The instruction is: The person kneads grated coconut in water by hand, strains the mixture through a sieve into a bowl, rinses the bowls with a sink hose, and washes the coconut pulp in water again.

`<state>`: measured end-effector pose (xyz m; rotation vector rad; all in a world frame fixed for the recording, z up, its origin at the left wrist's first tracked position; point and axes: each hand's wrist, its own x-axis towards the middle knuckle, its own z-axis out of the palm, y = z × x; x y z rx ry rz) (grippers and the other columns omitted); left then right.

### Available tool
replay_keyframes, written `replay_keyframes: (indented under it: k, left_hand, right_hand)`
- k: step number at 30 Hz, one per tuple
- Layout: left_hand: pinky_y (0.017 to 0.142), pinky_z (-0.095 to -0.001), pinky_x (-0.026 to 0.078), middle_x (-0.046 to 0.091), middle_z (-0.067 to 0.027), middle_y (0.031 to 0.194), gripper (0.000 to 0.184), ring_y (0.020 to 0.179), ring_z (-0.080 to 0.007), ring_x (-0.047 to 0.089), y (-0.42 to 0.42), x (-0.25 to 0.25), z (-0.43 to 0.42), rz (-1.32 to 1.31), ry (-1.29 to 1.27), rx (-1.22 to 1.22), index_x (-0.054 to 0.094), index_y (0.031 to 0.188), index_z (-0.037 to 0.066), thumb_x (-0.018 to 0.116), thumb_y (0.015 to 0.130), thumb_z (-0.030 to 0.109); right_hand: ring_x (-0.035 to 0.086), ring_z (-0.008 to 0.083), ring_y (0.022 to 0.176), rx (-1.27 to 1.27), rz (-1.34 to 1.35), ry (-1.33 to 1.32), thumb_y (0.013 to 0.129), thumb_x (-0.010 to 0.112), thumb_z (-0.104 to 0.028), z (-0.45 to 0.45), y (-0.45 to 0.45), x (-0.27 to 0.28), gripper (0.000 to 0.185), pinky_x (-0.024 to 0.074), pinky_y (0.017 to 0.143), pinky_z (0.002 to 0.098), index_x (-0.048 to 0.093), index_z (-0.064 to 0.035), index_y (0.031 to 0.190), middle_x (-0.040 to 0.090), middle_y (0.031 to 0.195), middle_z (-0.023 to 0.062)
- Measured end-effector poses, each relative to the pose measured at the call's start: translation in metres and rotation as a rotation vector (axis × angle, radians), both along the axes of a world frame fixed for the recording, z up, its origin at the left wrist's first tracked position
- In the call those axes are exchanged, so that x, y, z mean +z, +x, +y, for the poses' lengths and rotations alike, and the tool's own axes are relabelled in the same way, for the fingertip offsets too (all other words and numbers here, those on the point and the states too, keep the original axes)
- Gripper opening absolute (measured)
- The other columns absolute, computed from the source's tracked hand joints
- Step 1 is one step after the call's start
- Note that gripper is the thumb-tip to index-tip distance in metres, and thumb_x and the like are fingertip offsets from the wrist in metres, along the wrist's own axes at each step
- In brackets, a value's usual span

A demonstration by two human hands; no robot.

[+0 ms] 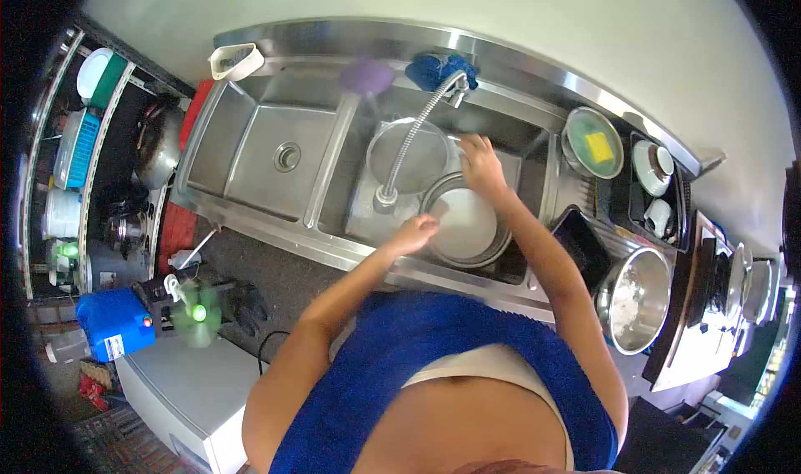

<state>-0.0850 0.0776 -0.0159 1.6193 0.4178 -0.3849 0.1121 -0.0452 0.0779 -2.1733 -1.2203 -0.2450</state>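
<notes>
In the right basin of the steel sink (335,165) sits a round pot (465,224) with a dark rim and a pale inside. My left hand (414,234) is closed at the pot's left rim, its fingertips over the edge. Beyond the pot, over the far part of the basin, my right hand (482,167) has its fingers bent together; a small pale streak shows beside the fingertips, too unclear to name. A round, greyish bowl (407,158) lies left of the pot. The flexible spring faucet (417,128) arches above that bowl.
A purple, blurred round item (367,77) and a blue cloth (442,71) are on the back ledge. At right stand a bowl with a yellow sponge (598,147), a black dish rack (688,211), a black tray (580,249) and a large steel bowl (634,300).
</notes>
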Motion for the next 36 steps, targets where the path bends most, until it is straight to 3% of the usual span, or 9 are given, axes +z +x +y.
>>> replay_keyframes:
  k: [7,13,17,20,27,31,32,35,36]
  left_hand:
    - [0.078,-0.0323,0.048,0.065,-0.0094,0.098,0.029,0.09,-0.0176,0.061,-0.025,0.019,0.021,-0.07,0.108,-0.077,0.058,0.112,0.005,0.055,0.09,0.024]
    - [0.081,-0.0324,0.047,0.065,-0.0126,0.1,0.028,0.092,-0.0204,0.061,-0.03,-0.022,0.028,-0.084,0.2,-0.145,0.058,0.11,0.004,0.056,0.09,0.023]
    - [0.081,-0.0322,0.047,0.064,-0.0119,0.1,0.028,0.093,-0.0196,0.06,-0.02,-0.019,0.027,0.035,0.033,-0.159,0.058,0.11,0.003,0.056,0.09,0.023]
    - [0.08,-0.0322,0.047,0.064,-0.0092,0.098,0.027,0.091,-0.0188,0.059,-0.004,-0.034,0.022,0.045,0.006,-0.239,0.058,0.109,0.004,0.056,0.089,0.022]
    - [0.082,-0.0322,0.045,0.059,-0.0045,0.096,0.024,0.092,-0.0158,0.054,0.021,-0.056,0.016,-0.041,-0.007,-0.159,0.056,0.11,0.005,0.057,0.087,0.015]
    - [0.082,-0.0322,0.045,0.06,-0.0053,0.1,0.021,0.095,-0.0161,0.055,0.003,-0.182,0.01,-0.251,0.194,-0.1,0.059,0.103,0.005,0.058,0.086,0.016]
    - [0.08,-0.0331,0.046,0.061,-0.0059,0.102,0.021,0.095,-0.0168,0.056,0.007,-0.171,0.018,-0.302,0.249,-0.201,0.06,0.101,0.005,0.059,0.086,0.018]
    - [0.08,-0.0361,0.048,0.061,-0.0084,0.107,0.026,0.098,-0.0197,0.057,0.017,-0.059,0.097,-0.137,0.057,-0.48,0.062,0.102,0.007,0.058,0.086,0.027]
    - [0.08,-0.0386,0.048,0.062,-0.0079,0.104,0.028,0.098,-0.0217,0.057,0.031,-0.089,0.121,0.146,0.274,-0.59,0.061,0.104,0.008,0.057,0.086,0.029]
  right_hand:
    - [0.054,0.0417,0.108,-0.164,0.228,-0.528,0.086,0.043,-0.01,0.142,0.107,-0.042,0.041,0.0464,0.087,0.0447,0.043,-0.0017,0.126,0.055,0.116,0.0256]
    - [0.065,0.0339,0.072,-0.22,-0.154,-0.493,0.085,0.046,-0.012,0.158,0.123,-0.059,0.014,0.0495,0.064,0.0457,0.057,-0.0042,0.082,0.064,0.075,0.0165]
    - [0.066,0.0289,0.074,-0.227,-0.119,-0.184,0.089,0.046,-0.013,0.138,0.12,-0.074,0.014,0.0507,0.066,0.0407,0.058,-0.0053,0.09,0.065,0.079,0.0129]
    - [0.066,0.0232,0.081,-0.215,0.309,0.149,0.096,0.044,-0.017,0.118,0.113,-0.079,0.021,0.0515,0.071,0.0327,0.056,-0.0013,0.091,0.064,0.081,0.0129]
    - [0.063,0.0242,0.094,-0.174,0.549,0.279,0.094,0.047,-0.012,0.1,0.113,-0.098,0.021,0.049,0.082,0.0313,0.055,0.0023,0.107,0.064,0.096,0.0159]
    - [0.058,0.0265,0.097,-0.253,0.24,0.306,0.086,0.055,-0.007,0.082,0.058,-0.034,0.039,0.048,0.081,0.0327,0.046,-0.0014,0.124,0.051,0.12,0.0184]
    - [0.058,0.026,0.092,-0.299,0.096,0.235,0.084,0.055,-0.005,0.072,0.051,-0.035,0.045,0.0486,0.078,0.0336,0.044,-0.0027,0.127,0.048,0.122,0.0189]
    - [0.053,0.0343,0.101,-0.404,0.595,0.285,0.08,0.053,-0.001,0.033,0.014,-0.054,0.046,0.0474,0.083,0.0375,0.045,-0.0021,0.125,0.049,0.119,0.0207]
    - [0.055,0.0329,0.095,-0.452,0.691,0.262,0.08,0.052,0.0,0.021,-0.003,-0.051,0.044,0.0484,0.08,0.037,0.046,-0.0018,0.123,0.051,0.115,0.0205]
